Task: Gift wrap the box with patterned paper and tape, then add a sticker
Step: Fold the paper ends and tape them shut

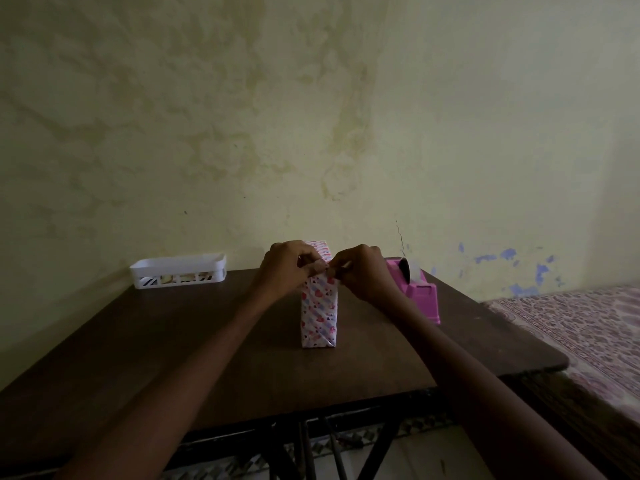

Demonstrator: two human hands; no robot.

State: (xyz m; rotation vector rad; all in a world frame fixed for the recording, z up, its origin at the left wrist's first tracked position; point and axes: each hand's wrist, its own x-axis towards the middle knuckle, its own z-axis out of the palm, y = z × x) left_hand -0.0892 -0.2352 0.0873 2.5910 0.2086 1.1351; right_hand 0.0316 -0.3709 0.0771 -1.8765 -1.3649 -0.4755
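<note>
A dull yellowish wall, stained and flaking to blue at the lower right, stands behind a dark brown surface with a smooth matte top and rounded corners. At the middle of it, the fingers of the left hand are curled tightly and pinch the fold of wrapping paper at the near top edge of the box. The right hand meets it from the other side, also with its fingers bent in, and pinches a small pale strip; whether this is tape or a sticker I cannot tell. The two hands touch over the same edge. The box stands upright near the centre of the surface, tall and narrow, fully covered in white, slightly glossy paper printed with pink and red hearts and bluish stripes, with a diagonal crease near the bottom of the near face. Just right of the box, partly hidden by the right hand, sits a pink plastic tape dispenser, blocky in shape, carrying a roll of clear tape. Well apart, at the far left by the wall, lies a low white plastic basket with slotted sides. A bed with a finely patterned cover is at the right.
</note>
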